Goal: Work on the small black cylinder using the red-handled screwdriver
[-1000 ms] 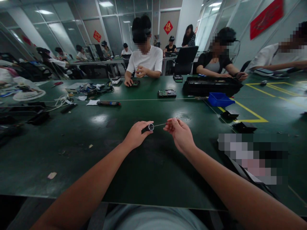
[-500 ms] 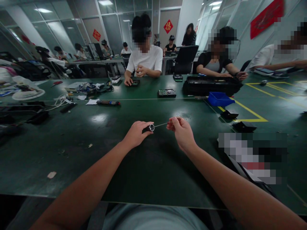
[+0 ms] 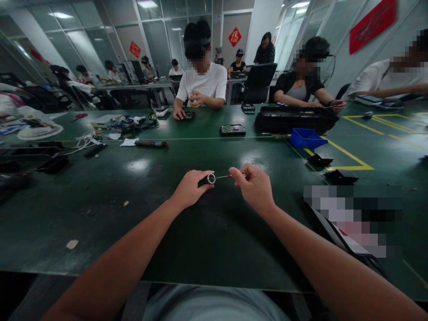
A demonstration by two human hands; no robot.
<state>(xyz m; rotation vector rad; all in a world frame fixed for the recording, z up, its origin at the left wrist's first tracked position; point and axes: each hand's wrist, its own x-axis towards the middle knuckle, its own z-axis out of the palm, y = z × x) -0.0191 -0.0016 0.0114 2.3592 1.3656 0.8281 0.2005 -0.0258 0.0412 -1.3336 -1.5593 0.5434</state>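
At the centre of the frame, just above the green bench (image 3: 214, 249), the left hand (image 3: 190, 191) holds a small dark cylinder (image 3: 209, 179). Its fingers are wrapped round the body, and the bright ringed end faces right. The right hand (image 3: 254, 187) has its fingers pinched narrow on a thin rod (image 3: 222, 177), which bears a small red mark near the fingertips. The rod's free end meets the ringed opening, but whether it sits inside cannot be told.

Compared with half a second ago, the right hand has shifted a little toward the left one, so less bare rod shows between the two hands. The left hand and the cylinder have kept their place, so the rod is closing on the cylinder, not the other way round.

Further up the bench lie a circuit board (image 3: 232, 130) and a blue bin (image 3: 306, 138), with a long black tray (image 3: 294, 119) behind the bin. A screwdriver (image 3: 151, 143) lies to the upper left. A person in a white shirt (image 3: 203, 84) sits opposite, at work with both hands.
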